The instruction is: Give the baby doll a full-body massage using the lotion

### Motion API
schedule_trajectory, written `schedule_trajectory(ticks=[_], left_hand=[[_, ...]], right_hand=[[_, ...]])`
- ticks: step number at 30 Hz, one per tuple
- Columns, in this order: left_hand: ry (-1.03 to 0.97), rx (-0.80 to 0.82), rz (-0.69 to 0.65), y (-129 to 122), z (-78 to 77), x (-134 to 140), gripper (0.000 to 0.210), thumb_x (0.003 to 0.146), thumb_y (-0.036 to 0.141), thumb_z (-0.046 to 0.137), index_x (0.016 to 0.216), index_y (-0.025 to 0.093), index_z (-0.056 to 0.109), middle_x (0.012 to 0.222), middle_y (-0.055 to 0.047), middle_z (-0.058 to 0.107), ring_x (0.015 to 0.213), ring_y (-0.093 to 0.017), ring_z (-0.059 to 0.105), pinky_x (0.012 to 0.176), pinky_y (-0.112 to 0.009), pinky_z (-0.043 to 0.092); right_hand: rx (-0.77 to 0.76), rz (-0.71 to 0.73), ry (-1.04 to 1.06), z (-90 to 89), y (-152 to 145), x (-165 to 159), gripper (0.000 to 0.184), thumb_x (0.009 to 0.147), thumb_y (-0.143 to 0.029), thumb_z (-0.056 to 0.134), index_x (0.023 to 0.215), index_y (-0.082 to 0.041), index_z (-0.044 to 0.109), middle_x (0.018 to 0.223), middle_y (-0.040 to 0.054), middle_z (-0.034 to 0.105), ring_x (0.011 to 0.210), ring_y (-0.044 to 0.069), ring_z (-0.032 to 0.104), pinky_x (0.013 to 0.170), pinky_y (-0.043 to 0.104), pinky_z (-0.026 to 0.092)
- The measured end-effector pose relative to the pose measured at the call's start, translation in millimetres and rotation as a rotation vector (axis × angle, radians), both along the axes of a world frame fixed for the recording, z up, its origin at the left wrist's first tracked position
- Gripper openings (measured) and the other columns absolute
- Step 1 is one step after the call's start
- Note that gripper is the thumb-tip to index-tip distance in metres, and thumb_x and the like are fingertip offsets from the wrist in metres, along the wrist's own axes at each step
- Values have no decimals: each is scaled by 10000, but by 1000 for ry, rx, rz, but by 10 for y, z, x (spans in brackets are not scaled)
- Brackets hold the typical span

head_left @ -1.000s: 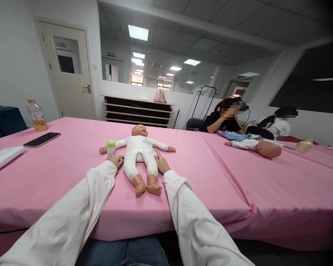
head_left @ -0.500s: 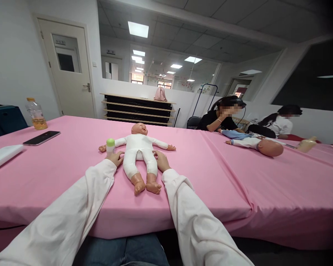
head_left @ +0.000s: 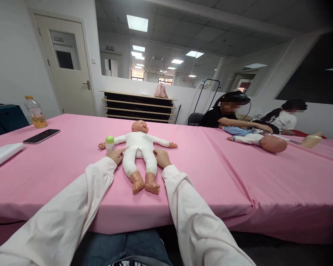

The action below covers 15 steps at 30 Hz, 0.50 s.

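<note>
A baby doll in a white suit lies on its back on the pink-covered table, head away from me, arms spread and bare feet towards me. My left hand rests beside its hip, fingers stretched out and touching the suit. At the opposite hip is my right hand, its slightly bent fingers against the doll's side and not wrapped round it. Just beyond my left hand stands a small white bottle with a green cap, partly hidden by that hand and near the doll's arm.
A phone, a drink bottle and a white object are at the left. Another doll lies at the right, with a co-worker's arm over it. A beige pump bottle stands farther right.
My hands stay at the doll's hips; the left fingers reach slightly farther onto the suit. The co-worker's arm has come down from the face towards the other doll. The view has shifted slightly.
</note>
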<state>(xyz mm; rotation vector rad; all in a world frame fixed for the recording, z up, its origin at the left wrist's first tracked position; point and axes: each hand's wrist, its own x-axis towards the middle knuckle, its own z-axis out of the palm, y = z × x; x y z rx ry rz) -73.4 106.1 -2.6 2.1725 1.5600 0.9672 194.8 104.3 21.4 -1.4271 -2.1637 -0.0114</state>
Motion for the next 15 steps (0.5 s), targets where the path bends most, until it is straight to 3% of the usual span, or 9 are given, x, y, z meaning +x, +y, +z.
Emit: schedule_trajectory(ticks=[8, 15], left_hand=[[61, 9, 25, 56, -47, -24, 405, 752, 284, 545, 1126, 145, 607, 632, -4, 561, 642, -180, 532, 705, -273, 415], [22, -38, 30, 26, -11, -30, 530, 701, 215, 590, 1205, 60, 541, 610, 5, 557, 586, -170, 508, 629, -271, 411]], right_hand=[[-92, 22, -8, 22, -86, 10, 118, 736, -98, 461, 708, -172, 548, 783, 61, 629, 734, 191, 534, 677, 282, 329], [-142, -26, 81, -61, -57, -4, 179, 822, -158, 407, 978, -173, 493, 978, 98, 633, 838, 219, 566, 714, 306, 378]])
